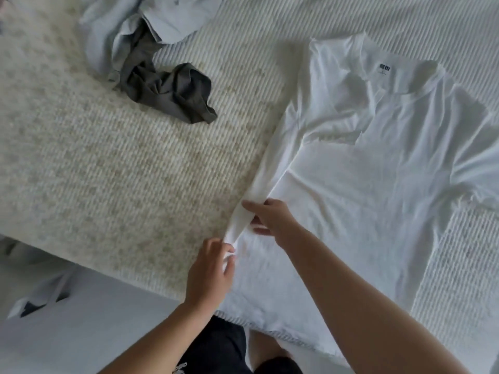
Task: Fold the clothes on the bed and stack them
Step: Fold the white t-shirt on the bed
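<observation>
A white T-shirt (359,168) lies spread face up on the bed (113,168), collar towards the far side, its left sleeve folded in over the chest. My left hand (213,271) pinches the shirt's left side edge near the hem. Just beyond it, my right hand (270,217) grips the same edge, which is bunched into a raised fold. A crumpled dark grey garment (172,90) lies at the far left, partly under a rumpled pale blue shirt (151,25).
The bed has a ribbed cream cover; its near edge runs diagonally from the left to below my hands. Pale floor (81,327) shows at lower left with some cloth on it. My dark shorts (216,349) appear at the bottom.
</observation>
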